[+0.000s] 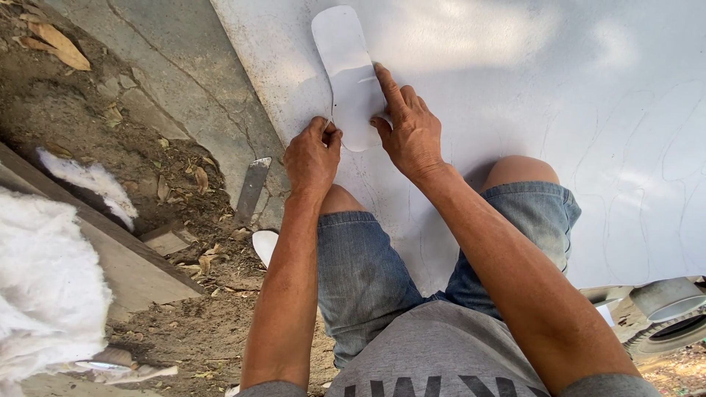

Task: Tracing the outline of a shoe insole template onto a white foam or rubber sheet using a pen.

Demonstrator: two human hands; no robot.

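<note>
Pinning smooth white sole-shaped template (346,70) flat on big white sheet (559,110) laid across knees.
Right hand (408,132) is pressing open, index finger on template; left hand (312,156) is sitting fisted at its left edge, contents hidden. Metal blade (252,187) is lying on dirt nearby, white fluff (44,287) far left.

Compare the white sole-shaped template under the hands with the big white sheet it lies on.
The white sole-shaped template is small, narrow and round-ended; the large white sheet spreads across the person's knees and runs out of view. The template looks clean and glossy, while the sheet is speckled near its edge and carries faint drawn outlines. The right hand presses the template flat; the left hand rests closed on the sheet at the template's edge. Both are flat and white.
</note>
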